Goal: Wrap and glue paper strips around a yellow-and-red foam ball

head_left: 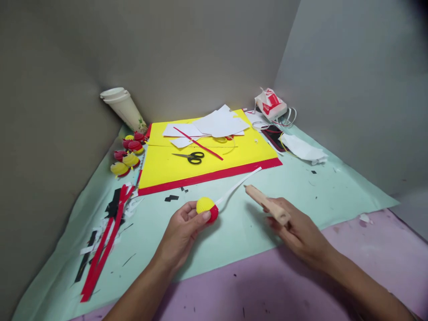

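My left hand (183, 229) pinches a small yellow and red coiled-paper piece (205, 206) between thumb and fingers, its surface finely ridged. From its right side a white paper strip (236, 186) runs up and away, with the far end loose. My right hand (294, 229) is closed around a light wooden tool (265, 200), a chunky handle with a small dark tip. That tip points toward the loose strip end, apart from it. Beyond my hands, black-handled scissors (194, 157) lie on a yellow board (170, 171) with a red border.
White paper sheets (220, 122) and a red strip (200, 145) lie on the board. Finished-looking red and yellow coiled pieces (129, 156) sit beside a lidded cup (125, 109). Red strips (103, 254) and black scraps lie left. A crumpled tissue (302, 148) and white-red packet (270, 104) stand right.
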`<state>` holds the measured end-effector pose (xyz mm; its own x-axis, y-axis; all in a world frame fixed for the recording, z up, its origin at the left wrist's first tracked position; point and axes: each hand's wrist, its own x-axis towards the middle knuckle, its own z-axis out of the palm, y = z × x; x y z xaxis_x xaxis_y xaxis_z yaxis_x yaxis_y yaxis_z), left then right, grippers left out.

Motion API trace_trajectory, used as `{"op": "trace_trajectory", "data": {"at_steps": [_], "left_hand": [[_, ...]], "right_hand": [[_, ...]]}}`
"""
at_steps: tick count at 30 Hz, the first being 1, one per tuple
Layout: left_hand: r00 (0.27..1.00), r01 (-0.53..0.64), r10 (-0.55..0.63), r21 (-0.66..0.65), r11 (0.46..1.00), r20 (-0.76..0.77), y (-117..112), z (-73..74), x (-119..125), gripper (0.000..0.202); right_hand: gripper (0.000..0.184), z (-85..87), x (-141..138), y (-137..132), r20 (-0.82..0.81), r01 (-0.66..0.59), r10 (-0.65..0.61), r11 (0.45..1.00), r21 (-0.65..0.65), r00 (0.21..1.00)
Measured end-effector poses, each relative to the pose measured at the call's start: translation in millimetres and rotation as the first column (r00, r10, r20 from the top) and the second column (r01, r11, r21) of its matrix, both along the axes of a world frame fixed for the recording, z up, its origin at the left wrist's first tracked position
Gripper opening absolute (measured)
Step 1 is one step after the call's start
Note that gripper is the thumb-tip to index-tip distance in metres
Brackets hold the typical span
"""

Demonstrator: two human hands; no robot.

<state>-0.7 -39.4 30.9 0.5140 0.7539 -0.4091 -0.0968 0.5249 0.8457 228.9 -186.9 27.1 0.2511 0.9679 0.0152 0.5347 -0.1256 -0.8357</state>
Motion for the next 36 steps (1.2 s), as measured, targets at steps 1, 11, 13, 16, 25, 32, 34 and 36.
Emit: {"op": "trace_trajectory", "data": {"at_steps": [1, 11, 13, 16, 25, 32, 34, 36], "left_hand": [[1.0, -0.009, 0.009, 0.006, 1.0, -0.007, 0, 0.3, 0, 0.043], [0.996, -0.052, 0.056, 0.051, 0.997, -0.075, 3, 0.2, -1, 0.043], [0.995, -0.052, 0.056, 0.053, 0.997, -0.08, 4, -0.1, -1, 0.044], [0.996, -0.039, 0.044, 0.063, 0.997, -0.079, 3, 0.6, -1, 0.044], [0.998, -0.019, 0.024, 0.096, 0.995, -0.05, 0, 5.2, -4, 0.047], [0.998, -0.013, 0.019, 0.101, 0.995, -0.052, 0, 5.4, -6, 0.044], [0.999, -0.008, 0.013, 0.098, 0.995, -0.048, 0, 5.2, -6, 0.044], [0.999, -0.005, 0.01, 0.099, 0.995, -0.049, 0, 5.0, -6, 0.044]], "right_hand": [[0.034, -1.6, 7, -4, 0.137, -0.008, 0.006, 1.0, 0.016, 0.991], [0.048, -33.0, 92, -29, 0.685, 0.217, -0.127, 0.975, -0.046, 0.718], [0.051, -20.5, 88, -31, 0.631, 0.247, -0.212, 0.968, 0.033, 0.746], [0.042, 6.0, 59, -23, 0.269, 0.336, -0.338, 0.94, 0.055, 0.902], [0.026, -6.4, -46, 73, -0.881, 0.009, -0.318, 0.942, -0.336, 0.351], [0.017, -14.7, -47, 95, -0.935, 0.089, -0.339, 0.939, -0.331, 0.101], [0.016, -17.4, -46, 96, -0.945, 0.123, -0.316, 0.944, -0.305, 0.086], [0.017, -19.8, -46, 96, -0.954, 0.155, -0.29, 0.949, -0.275, 0.079]]}}
